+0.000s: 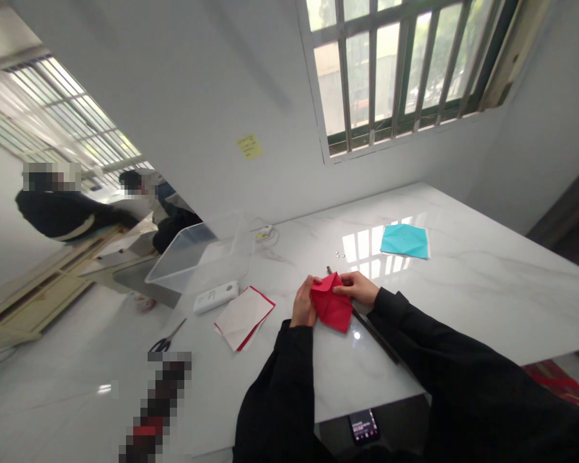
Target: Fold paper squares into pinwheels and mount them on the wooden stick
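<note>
Your left hand and right hand grip folded red paper. A dark strip lies just beside it.

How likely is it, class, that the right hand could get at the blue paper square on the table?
Likely yes: no object stands between the right hand and the blue paper square, though that hand would first leave the red folded paper.

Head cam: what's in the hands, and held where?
A folded sheet of red paper, held by its two sides near the top: the left hand on the left edge, the right hand on the right edge.
</note>
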A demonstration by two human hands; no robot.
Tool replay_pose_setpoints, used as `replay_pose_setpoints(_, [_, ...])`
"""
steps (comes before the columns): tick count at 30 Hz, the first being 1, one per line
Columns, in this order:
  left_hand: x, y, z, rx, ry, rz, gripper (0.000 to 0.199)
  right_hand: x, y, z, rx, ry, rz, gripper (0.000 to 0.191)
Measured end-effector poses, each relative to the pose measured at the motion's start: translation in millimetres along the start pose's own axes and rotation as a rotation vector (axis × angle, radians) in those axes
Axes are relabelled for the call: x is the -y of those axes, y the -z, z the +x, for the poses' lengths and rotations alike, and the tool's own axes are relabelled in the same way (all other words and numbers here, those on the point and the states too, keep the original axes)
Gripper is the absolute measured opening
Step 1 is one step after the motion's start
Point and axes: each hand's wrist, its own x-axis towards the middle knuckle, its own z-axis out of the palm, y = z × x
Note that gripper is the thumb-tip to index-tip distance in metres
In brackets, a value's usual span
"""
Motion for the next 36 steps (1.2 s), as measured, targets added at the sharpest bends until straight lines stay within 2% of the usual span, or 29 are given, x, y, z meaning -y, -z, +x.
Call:
replay_pose_setpoints(3, [2, 1.9, 0, 0.007, -0.001, 0.067, 0.046, 1, -1, 0, -0.006, 0.000, 0.013, 0.051])
replay_pose_setpoints(9, [4, 6.0, -1, 0.040, 0.022, 0.155, 0.076, 4, -3, -3, 0.012, 0.000, 0.016, 0.055])
replay_pose_setpoints(18, [5, 9.2, 0, 0.086, 0.017, 0.189, 0.084, 6, -4, -4, -0.005, 0.039, -0.065, 0.050])
replay_pose_setpoints(20, [6, 8.7, 0, 0.067, 0.022, 0.175, 0.080, 4, -5, -3, -0.015, 0.042, -0.034, 0.048])
replay_pose_setpoints(24, [8, 7.0, 4, -0.036, -0.014, 0.095, 0.050, 3, -4, -2, -0.055, 0.066, -0.010, 0.042])
replay_pose_setpoints(26, [9, 6.6, 6, -0.060, -0.026, 0.057, 0.042, 3, -3, -1, -0.088, 0.088, -0.023, 0.039])
replay_pose_setpoints(32, [7, 7.9, 7, -0.069, -0.022, 0.061, 0.044, 6, -1, 1, -0.191, 0.148, -0.044, 0.038])
replay_pose_setpoints(36, [5, 10.8, 6, -0.091, -0.025, 0.210, 0.048, 8, 2, 0, -0.289, 0.172, -0.051, 0.034])
